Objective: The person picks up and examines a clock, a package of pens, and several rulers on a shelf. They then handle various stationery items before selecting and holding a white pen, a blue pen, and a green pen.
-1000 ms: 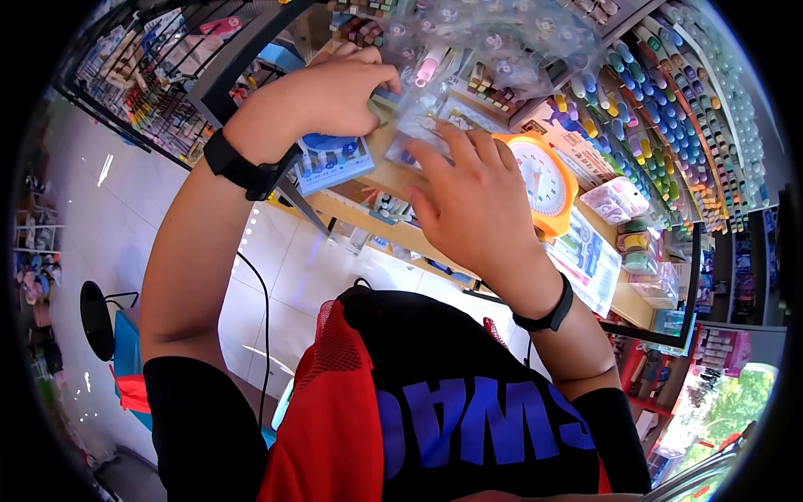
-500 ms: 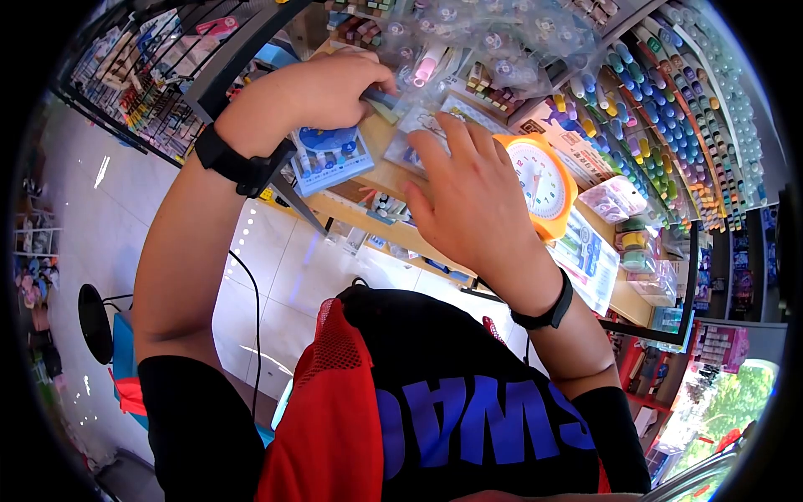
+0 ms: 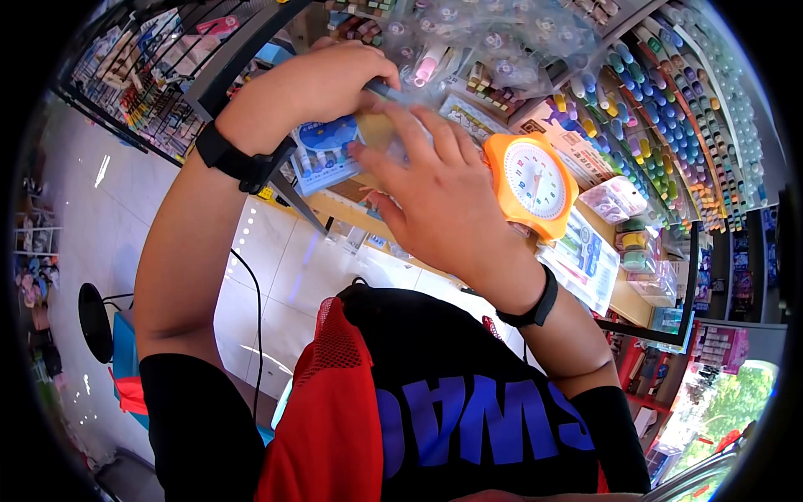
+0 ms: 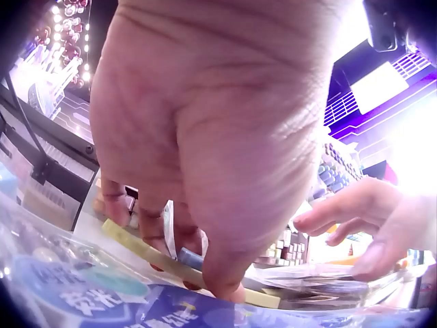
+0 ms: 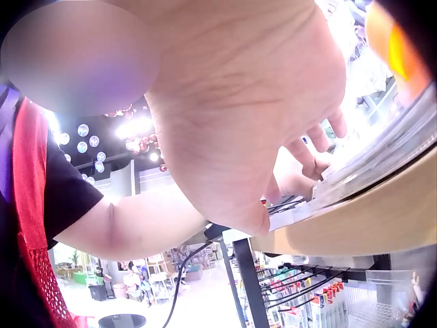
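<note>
In the head view my left hand [image 3: 335, 84] is bent over the far side of the desk, back upward. The left wrist view shows its thumb and fingers pinching a thin pale-yellow strip [image 4: 133, 242]; a small blue piece [image 4: 191, 258] shows between the fingers. Just beneath that hand lies a blue-and-white pack of highlighters [image 3: 330, 155]. My right hand [image 3: 452, 197] reaches across with fingers spread and loosely bent, holding nothing. Its fingertips hang near the left hand, over flat clear packets [image 4: 307, 280]. Right beside it stands an orange toy clock [image 3: 535, 180] with a white dial.
Racks of coloured markers [image 3: 644, 109] rise at the right. Clear plastic bags [image 3: 493, 38] fill the back. Printed sheets [image 3: 585, 259] and small tubs [image 3: 636, 251] lie along the right of the desk. A black metal frame [image 3: 242, 58] stands at the left.
My right hand has moved left, away from the clock and toward the left hand, uncovering more of the clock. My left hand has shifted slightly and its fingers have drawn in.
</note>
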